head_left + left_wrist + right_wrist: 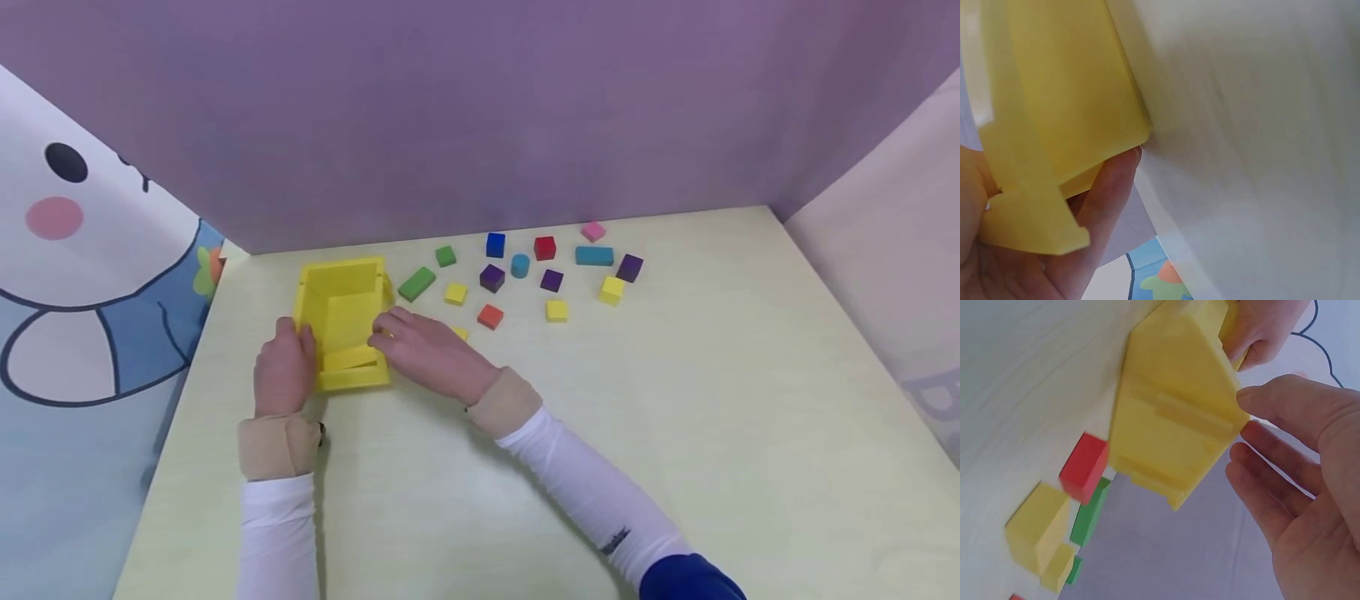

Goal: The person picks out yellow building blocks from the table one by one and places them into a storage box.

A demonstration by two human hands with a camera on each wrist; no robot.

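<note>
A yellow open-topped plastic bin (pixel 349 262) stands at the table's left side. My left hand (pixel 285 371) grips its left edge; in the left wrist view a finger (pixel 1113 187) runs beneath the yellow wall. At the bin's right rim is my right hand (pixel 427 350), fingers bent loosely over the opening. The right wrist view shows the thumb (pixel 1285 406) and fingertips close to the rim, apart from each other, with nothing seen between them. Right of the bin lie a long green block (pixel 417 284), a yellow block (pixel 456 293) and a red block (pixel 491 317).
More small blocks are scattered toward the back: a blue cube (pixel 496 244), a red cube (pixel 545 247), a light-blue cylinder (pixel 520 266), a long light-blue block (pixel 594 256) and several purple and yellow ones. A purple wall (pixel 480 125) closes off the table's back edge.
</note>
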